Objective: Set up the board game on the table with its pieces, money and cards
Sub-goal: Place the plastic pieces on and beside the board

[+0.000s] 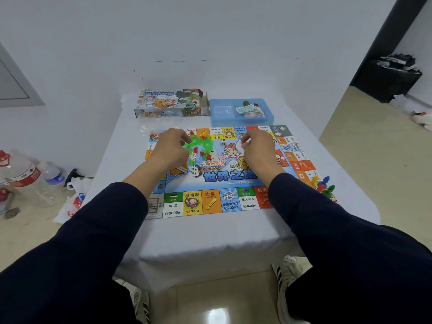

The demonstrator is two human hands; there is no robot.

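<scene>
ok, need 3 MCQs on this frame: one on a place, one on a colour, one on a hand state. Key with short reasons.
1. Where does the stack of cards lie?
A. in the blue tray
B. on the game board
C. inside the game box

2. What colour are most of the small pieces in the heap at the left hand?
A. yellow
B. green
C. black

3. What is the right hand doing?
A. lying flat on the cloth
B. pinching a small red piece
C. lifting the die

Key: 1 A, the cards sit in the right part of the blue tray beyond the game board. 2 B, the heap is mostly translucent green with a few red ones. 3 B, its fingers are curled round a red piece; the die sits untouched on the board.
</scene>
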